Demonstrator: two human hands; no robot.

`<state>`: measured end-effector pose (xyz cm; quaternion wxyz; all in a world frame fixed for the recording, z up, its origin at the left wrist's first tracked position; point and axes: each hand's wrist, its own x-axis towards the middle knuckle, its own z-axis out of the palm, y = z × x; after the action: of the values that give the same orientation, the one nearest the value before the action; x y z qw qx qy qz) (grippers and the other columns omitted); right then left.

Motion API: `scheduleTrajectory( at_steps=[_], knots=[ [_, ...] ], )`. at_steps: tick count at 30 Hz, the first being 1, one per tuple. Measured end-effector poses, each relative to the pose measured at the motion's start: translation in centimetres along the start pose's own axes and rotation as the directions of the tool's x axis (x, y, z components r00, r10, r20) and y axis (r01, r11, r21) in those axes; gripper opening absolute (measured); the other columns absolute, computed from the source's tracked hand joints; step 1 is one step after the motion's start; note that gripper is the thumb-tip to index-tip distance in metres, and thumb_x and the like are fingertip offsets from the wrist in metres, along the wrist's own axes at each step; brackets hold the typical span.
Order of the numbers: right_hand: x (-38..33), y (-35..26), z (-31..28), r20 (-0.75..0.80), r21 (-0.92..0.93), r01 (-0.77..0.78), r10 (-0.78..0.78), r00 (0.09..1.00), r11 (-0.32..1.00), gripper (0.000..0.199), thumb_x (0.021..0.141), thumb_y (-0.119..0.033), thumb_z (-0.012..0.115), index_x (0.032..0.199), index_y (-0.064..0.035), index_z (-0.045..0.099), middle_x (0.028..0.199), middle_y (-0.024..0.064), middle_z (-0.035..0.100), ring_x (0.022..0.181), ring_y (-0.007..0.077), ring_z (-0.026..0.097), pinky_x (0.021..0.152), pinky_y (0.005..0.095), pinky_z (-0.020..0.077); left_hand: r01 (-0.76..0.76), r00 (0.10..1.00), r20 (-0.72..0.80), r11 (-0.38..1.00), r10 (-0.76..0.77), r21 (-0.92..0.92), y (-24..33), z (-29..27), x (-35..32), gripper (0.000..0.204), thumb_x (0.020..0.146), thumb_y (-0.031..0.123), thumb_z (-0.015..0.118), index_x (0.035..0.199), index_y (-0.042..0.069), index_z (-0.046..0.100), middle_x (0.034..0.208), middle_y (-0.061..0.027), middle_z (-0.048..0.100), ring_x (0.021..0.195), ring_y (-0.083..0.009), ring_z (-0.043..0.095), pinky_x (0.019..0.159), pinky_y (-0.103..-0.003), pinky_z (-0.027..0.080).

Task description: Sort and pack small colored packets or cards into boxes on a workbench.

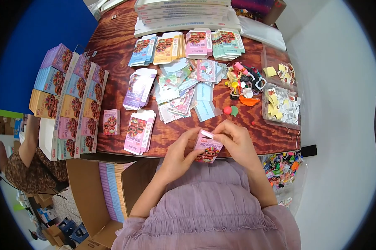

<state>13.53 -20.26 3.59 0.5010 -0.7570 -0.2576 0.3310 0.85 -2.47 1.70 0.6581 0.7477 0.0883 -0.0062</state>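
Note:
A small pink cardboard box (208, 151) with cartoon figures on its front is held upright at the table's front edge. My left hand (179, 156) grips its left side, thumb across the front. At the top, my right hand (234, 139) pinches the white flap, which stands partly raised; the inside of the box is hidden. Just beyond lie a red ball (227, 110) and a green leaf-shaped piece (234, 111). To the left are a stack of flat pink boxes (140, 132), a stack of flat purple boxes (139, 88) and one folded pink box (111, 122).
Paper cards (180, 98) are heaped mid-table beside small toys (244, 85). Flat-box stacks (198, 43) line the back. Filled display trays (73, 108) stand left. A clear divided case (281, 121) sits right. An open carton (88, 196) is below; another person (31, 166) is at far left.

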Motion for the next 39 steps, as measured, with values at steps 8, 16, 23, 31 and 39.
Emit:
scheduleTrajectory(
  at_steps=[8,16,23,31,39],
  knots=[
    [-0.2,0.6,2.7,-0.299,0.600,0.215,-0.033,0.954,0.770,0.019,0.095,0.005,0.057,0.114,0.0040,0.057,0.120,0.0119,0.062,0.104,0.0166,0.064,0.091,0.0292,0.0517,-0.096,0.979,-0.197,0.973,0.055,-0.208,-1.7,0.5,0.5,0.059,0.091,-0.005,0.067,0.142,0.003,0.039,0.124,-0.0109,0.058,0.099,-0.0138,0.065,0.083,-0.027,0.056],
    [-0.2,2.1,3.1,-0.332,0.475,0.371,-0.228,0.915,0.798,0.026,0.093,0.006,0.061,0.119,0.0041,0.058,0.118,0.0082,0.055,0.108,0.0151,0.061,0.090,0.0275,0.0511,-0.022,0.995,-0.102,0.948,-0.010,-0.317,-1.0,-0.3,0.4,0.059,0.090,-0.010,0.064,0.144,0.002,0.041,0.132,-0.0118,0.051,0.112,-0.0178,0.062,0.095,-0.029,0.052],
    [-0.4,2.9,2.6,-0.252,0.171,0.316,-0.268,0.930,0.933,0.020,0.093,0.004,0.062,0.112,0.0039,0.059,0.110,0.0085,0.060,0.104,0.0148,0.060,0.092,0.0284,0.0480,-0.046,0.997,-0.064,0.982,0.035,-0.182,-0.8,-0.4,0.2,0.049,0.089,-0.004,0.068,0.135,0.001,0.052,0.116,-0.0080,0.057,0.107,-0.0152,0.063,0.085,-0.028,0.056],
    [-0.7,1.0,3.5,-0.398,0.216,0.313,-0.209,0.893,0.925,0.010,0.089,0.004,0.065,0.099,0.0025,0.064,0.106,0.0097,0.066,0.092,0.0132,0.063,0.080,0.0265,0.0503,-0.123,0.989,-0.081,0.992,0.121,-0.027,-0.8,-0.9,0.3,0.042,0.091,-0.002,0.066,0.131,0.002,0.055,0.116,-0.0092,0.059,0.105,-0.0170,0.064,0.084,-0.029,0.055],
    [-0.5,0.8,2.6,-0.235,0.258,0.228,-0.168,0.957,0.939,0.009,0.091,0.002,0.065,0.100,0.0022,0.063,0.101,0.0071,0.066,0.091,0.0105,0.063,0.079,0.0241,0.0503,-0.063,0.994,-0.096,0.978,0.045,-0.197,-0.8,0.0,-0.5,0.049,0.095,-0.004,0.060,0.140,0.003,0.041,0.131,-0.0157,0.060,0.116,-0.0234,0.064,0.092,-0.033,0.054]
  ],
)
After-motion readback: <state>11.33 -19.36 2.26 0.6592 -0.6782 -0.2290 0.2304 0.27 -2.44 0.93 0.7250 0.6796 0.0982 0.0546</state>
